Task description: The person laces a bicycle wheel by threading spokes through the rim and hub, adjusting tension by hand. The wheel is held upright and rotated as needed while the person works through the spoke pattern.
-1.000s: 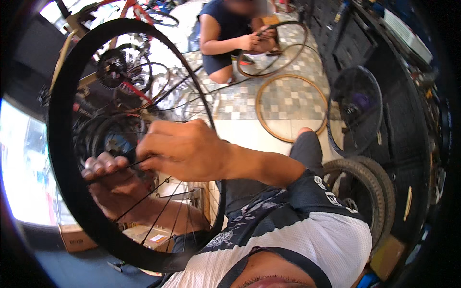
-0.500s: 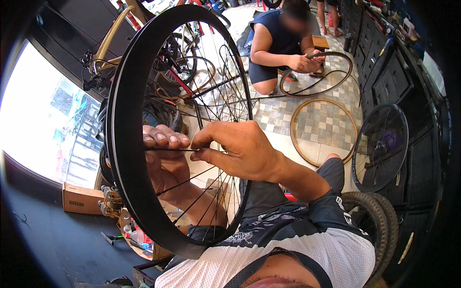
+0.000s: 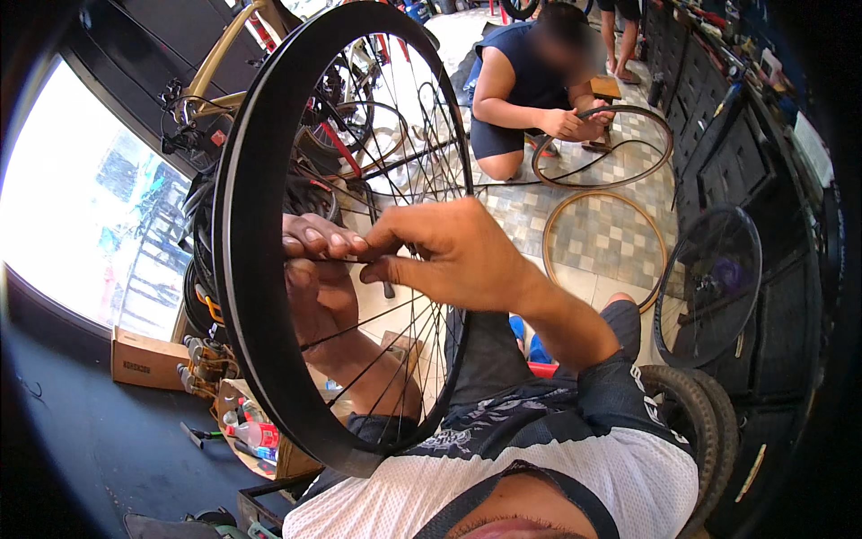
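Note:
A bicycle wheel (image 3: 241, 225) with a deep black rim stands tilted in front of me, its lower edge close to my shirt. Reaching through from behind the rim, my left hand (image 3: 316, 241) is closed, fingers above and thumb below a thin black spoke (image 3: 345, 261). My right hand (image 3: 449, 251) pinches the same spoke between thumb and bent forefinger, just right of the left fingertips. Other spokes run below and beyond both hands. The rim hides part of my left hand.
A kneeling person (image 3: 521, 90) holds another rim (image 3: 669, 148) ahead. A tan rim (image 3: 549, 238) lies on the tiled floor, and a black wheel (image 3: 756, 269) leans at the cabinets (image 3: 745, 153). Bicycles, a cardboard box (image 3: 144, 361) and a bottle (image 3: 260, 435) are at left.
The wheel and both hands appear slightly farther right, as the whole view has shifted a little. Both hands keep their pinch on the spoke.

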Demonstrator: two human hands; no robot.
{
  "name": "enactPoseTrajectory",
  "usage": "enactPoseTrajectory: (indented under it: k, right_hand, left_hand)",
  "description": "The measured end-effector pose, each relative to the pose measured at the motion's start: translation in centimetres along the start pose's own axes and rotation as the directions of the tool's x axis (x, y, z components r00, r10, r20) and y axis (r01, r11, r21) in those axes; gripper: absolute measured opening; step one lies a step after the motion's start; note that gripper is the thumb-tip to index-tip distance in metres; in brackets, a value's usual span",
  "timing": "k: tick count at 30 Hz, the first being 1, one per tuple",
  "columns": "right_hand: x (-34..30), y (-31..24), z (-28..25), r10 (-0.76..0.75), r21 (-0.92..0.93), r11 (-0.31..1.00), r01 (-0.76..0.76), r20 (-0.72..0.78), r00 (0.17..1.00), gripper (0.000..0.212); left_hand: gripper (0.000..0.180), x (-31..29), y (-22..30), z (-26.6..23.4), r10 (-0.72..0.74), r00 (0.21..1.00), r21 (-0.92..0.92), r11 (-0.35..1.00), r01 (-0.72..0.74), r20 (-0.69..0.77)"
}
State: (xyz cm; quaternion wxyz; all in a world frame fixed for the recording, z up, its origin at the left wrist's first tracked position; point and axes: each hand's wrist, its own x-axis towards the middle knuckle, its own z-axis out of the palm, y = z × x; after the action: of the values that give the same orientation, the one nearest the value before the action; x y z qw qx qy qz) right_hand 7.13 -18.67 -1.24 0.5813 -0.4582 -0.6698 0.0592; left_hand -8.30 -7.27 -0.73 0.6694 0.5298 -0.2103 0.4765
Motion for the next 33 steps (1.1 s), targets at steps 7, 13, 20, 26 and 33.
enactPoseTrajectory:
  k: [7, 13, 20, 26, 33]
  right_hand:
    - [2.0, 1.3, -2.1, -0.019, 0.152, 0.988, -0.012, 0.200, 0.980, 0.021]
    - [2.4, 0.4, -2.6, 0.025, 0.129, 0.989, -0.066, 0.296, 0.955, 0.021]
    - [2.9, 0.8, -2.3, 0.015, 0.144, 0.988, -0.059, 0.288, 0.958, 0.020]
    - [3.0, 0.5, -3.2, 0.036, 0.149, 0.985, -0.085, 0.308, 0.951, 0.020]
    - [3.2, 0.3, -3.1, 0.031, 0.188, 0.977, -0.096, 0.321, 0.946, 0.020]
  left_hand:
    - [0.023, -0.4, -0.1, -0.3, -0.005, 1.000, 0.006, 1.000, 0.005, 0.002]
    - [0.023, -0.4, 0.2, -0.3, 0.015, 1.000, 0.028, 0.999, -0.015, -0.011]
    - [0.023, -0.2, 0.4, -0.2, 0.015, 1.000, 0.049, 0.999, -0.015, -0.002]
    - [0.024, -0.2, 0.2, -0.4, 0.015, 1.000, 0.065, 0.998, -0.015, 0.003]
    - [0.024, -0.1, 0.2, -0.7, 0.015, 1.000, 0.093, 0.996, -0.015, 0.003]
